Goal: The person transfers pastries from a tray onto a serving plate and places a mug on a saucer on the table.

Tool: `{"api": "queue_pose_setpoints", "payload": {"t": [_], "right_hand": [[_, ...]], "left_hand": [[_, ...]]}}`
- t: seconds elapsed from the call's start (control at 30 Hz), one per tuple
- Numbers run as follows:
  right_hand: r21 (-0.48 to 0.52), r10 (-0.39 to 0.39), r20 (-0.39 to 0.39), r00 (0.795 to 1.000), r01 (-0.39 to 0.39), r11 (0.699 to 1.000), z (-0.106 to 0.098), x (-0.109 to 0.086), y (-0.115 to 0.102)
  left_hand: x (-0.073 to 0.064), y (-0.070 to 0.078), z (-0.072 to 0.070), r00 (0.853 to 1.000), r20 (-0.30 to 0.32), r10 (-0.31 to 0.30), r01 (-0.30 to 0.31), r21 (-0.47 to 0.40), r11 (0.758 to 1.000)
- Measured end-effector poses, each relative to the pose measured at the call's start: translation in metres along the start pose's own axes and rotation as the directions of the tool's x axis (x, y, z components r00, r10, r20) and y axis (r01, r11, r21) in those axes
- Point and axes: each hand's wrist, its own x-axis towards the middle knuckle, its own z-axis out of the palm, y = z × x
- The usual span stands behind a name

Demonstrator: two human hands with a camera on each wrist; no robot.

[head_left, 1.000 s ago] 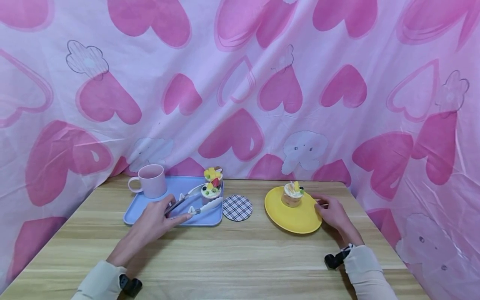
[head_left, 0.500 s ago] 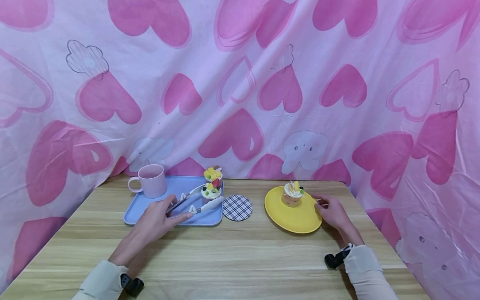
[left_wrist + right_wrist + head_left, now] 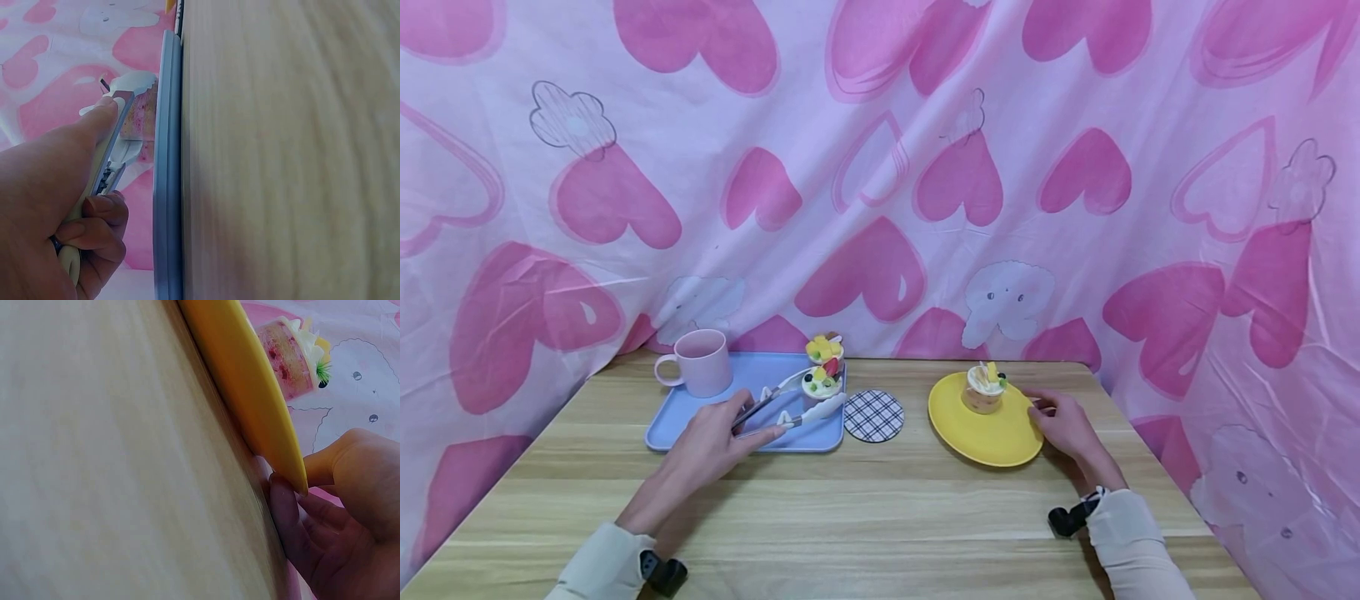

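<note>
Tongs [image 3: 812,414] are positioned over the right part of the blue tray [image 3: 763,372], long axis diagonal, tips pointing right and slightly away from the person. The left hand [image 3: 709,437] grips them, thumb along one arm; the arms stand well apart, one on each side of the strawberry-topped dessert cup [image 3: 820,383]. Contact with the cup cannot be told. The near tip reaches the tray's right edge; the checked coaster [image 3: 874,416] lies just beyond it. A mango-topped cup [image 3: 824,349] stands close behind. The right hand [image 3: 1066,425] pinches the yellow plate [image 3: 988,443] at its right rim, thumb above, finger beneath. A strip of wood separates coaster and plate; a wide stretch of table [image 3: 865,517] fronts both.
</note>
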Motion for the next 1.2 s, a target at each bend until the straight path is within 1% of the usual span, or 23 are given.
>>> {"api": "queue_pose_setpoints", "payload": {"t": [0.23,0.5,0.67,0.8,0.93,1.2], "right_hand": [[0.000,-0.013,-0.006,1.000,0.013,1.000,0.000,-0.001,-0.001],[0.001,0.005,-0.002,1.000,-0.005,1.000,0.000,0.000,-0.001],[0.017,0.027,0.010,1.000,-0.027,0.999,0.000,0.000,-0.001],[0.016,0.028,0.008,1.000,-0.028,0.999,0.000,0.000,-0.001],[0.012,0.026,0.007,1.000,-0.026,1.000,0.000,-0.001,-0.002],[0.021,0.045,0.013,0.999,-0.046,0.999,0.000,0.000,-0.002]], "left_hand": [[0.000,0.000,0.000,1.000,-0.006,0.012,-0.012,-0.014,1.000],[0.000,0.003,0.000,1.000,-0.011,0.001,-0.001,-0.005,1.000],[0.000,0.006,-0.001,1.000,-0.010,-0.008,0.008,-0.027,1.000],[0.000,0.009,-0.002,1.000,-0.009,-0.011,0.011,-0.038,0.999],[0.000,0.013,0.000,1.000,0.001,-0.008,0.008,-0.044,0.999],[0.000,0.017,0.002,1.000,0.006,-0.006,0.006,-0.057,0.998]]}}
